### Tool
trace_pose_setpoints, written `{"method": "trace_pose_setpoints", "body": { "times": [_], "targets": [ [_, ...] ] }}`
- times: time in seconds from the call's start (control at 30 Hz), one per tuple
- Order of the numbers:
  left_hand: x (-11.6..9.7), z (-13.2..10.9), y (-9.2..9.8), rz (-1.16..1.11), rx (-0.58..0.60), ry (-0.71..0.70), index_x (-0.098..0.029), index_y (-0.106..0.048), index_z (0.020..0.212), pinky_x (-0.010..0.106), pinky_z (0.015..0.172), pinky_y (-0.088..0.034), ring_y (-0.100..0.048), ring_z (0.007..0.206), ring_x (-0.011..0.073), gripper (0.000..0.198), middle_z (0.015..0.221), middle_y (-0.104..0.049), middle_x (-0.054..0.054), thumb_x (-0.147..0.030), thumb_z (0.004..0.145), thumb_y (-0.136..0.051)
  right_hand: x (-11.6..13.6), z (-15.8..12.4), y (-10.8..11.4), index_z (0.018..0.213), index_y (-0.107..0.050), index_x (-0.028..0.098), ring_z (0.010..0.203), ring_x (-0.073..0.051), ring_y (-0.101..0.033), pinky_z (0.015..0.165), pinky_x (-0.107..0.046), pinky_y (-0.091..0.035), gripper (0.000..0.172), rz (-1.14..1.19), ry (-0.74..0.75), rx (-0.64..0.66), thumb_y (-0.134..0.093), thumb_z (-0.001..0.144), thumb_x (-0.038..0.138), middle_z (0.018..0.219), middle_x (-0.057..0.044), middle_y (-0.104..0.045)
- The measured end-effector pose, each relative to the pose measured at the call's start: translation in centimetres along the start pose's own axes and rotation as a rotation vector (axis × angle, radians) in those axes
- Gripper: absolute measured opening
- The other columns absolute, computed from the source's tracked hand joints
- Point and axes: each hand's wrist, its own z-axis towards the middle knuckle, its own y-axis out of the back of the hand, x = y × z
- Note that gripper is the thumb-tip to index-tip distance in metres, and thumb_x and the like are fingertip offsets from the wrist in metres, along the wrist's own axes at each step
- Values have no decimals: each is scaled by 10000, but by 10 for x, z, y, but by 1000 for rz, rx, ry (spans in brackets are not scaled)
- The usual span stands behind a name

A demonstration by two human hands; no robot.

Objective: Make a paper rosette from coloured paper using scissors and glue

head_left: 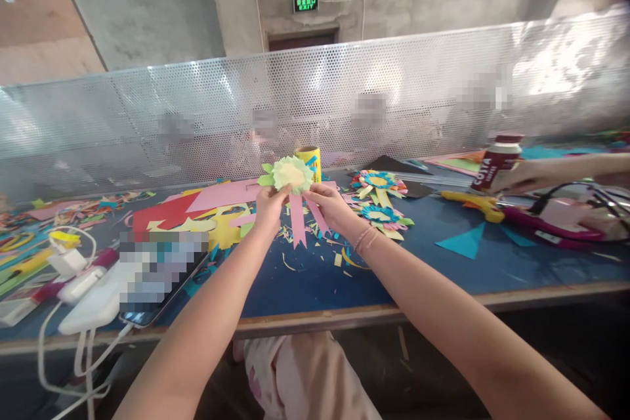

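Note:
Between my two hands, raised over the table, is a paper rosette (292, 174) with a pale green ruffled head, green leaves at its left and pink ribbon tails hanging below. My left hand (273, 205) pinches its lower left edge, thumb on the front. At the lower right, my right hand (329, 205) has its fingers closed at the top of a pink tail. Behind the rosette stands a yellow tube (315, 161), partly hidden. Two finished-looking colourful rosettes, one with a yellow centre (378, 180) and one blue (380, 214), lie right of my right hand.
A phone (165, 279), white power bank (96, 298) and cables lie at left. Red paper (160, 213) and scraps cover the table (315, 285). At right are a yellow glue gun (475, 203), a coffee bottle (497, 163) and another person's arm (566, 170). A perforated metal screen (418, 88) stands behind.

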Motion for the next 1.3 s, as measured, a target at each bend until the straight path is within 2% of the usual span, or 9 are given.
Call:
{"method": "trace_pose_setpoints", "body": {
  "times": [0.23, 0.43, 0.5, 0.73, 0.87, 0.97, 1.13, 1.3],
  "targets": [
    [4, 0, -1, 19, 19, -39, -145, -638, 735, 309, 711, -492, -643, 768, 185, 318, 801, -696, 70, -328, 536, -806, -3, 1, 0, 689, -590, 186, 629, -98, -520, 632, -255, -422, 286, -10, 11, -43, -765, 610, 398, 655, 28, -569],
    [9, 2, 1, 60, 30, -28, -138, -669, 808, 322, 721, -490, -649, 793, 195, 336, 872, -703, 97, -330, 562, -791, -5, 5, 1, 754, -597, 194, 678, -105, -554, 687, -260, -453, 266, -7, 56, -65, -748, 620, 366, 707, 18, -596],
    [9, 2, 1, 69, 36, -11, -141, -676, 835, 315, 709, -488, -650, 796, 195, 354, 880, -704, 96, -334, 561, -791, -6, 7, 2, 827, -606, 203, 714, -110, -567, 718, -264, -463, 292, -4, 90, -79, -748, 617, 347, 744, 14, -607],
    [3, -1, -1, 22, 80, 40, -163, -691, 953, 313, 729, -493, -650, 854, 209, 455, 905, -712, 83, -297, 535, -811, -10, 12, 8, 943, -583, 202, 677, -97, -573, 674, -244, -471, 428, 26, 102, -164, -770, 572, 305, 711, 41, -595],
    [0, -4, -2, -8, 128, 94, -144, -709, 876, 306, 726, -487, -653, 821, 201, 407, 883, -718, 81, -290, 512, -817, -7, 11, 9, 950, -578, 203, 718, -119, -597, 720, -275, -482, 440, 23, 102, -193, -769, 568, 306, 733, 29, -608],
    [0, -4, -1, -7, 119, 120, -131, -712, 801, 305, 726, -488, -653, 798, 196, 362, 877, -720, 90, -277, 490, -825, -7, 10, 9, 953, -576, 203, 713, -122, -597, 734, -285, -483, 458, 23, 80, -196, -777, 556, 314, 724, 33, -598],
    [2, -2, 0, -5, 103, 90, -127, -694, 748, 312, 736, -490, -654, 805, 205, 323, 853, -720, 94, -294, 501, -818, -7, 10, 8, 956, -569, 195, 669, -105, -574, 668, -255, -468, 515, -12, 52, -192, -803, 517, 328, 719, 37, -593],
    [4, 0, 2, 8, 106, 47, -123, -679, 793, 320, 745, -490, -659, 796, 206, 324, 816, -716, 83, -292, 543, -797, -7, 7, 9, 984, -554, 195, 638, -104, -548, 600, -243, -446, 556, -120, 27, -210, -806, 510, 341, 677, 58, -561]
  ]
}}
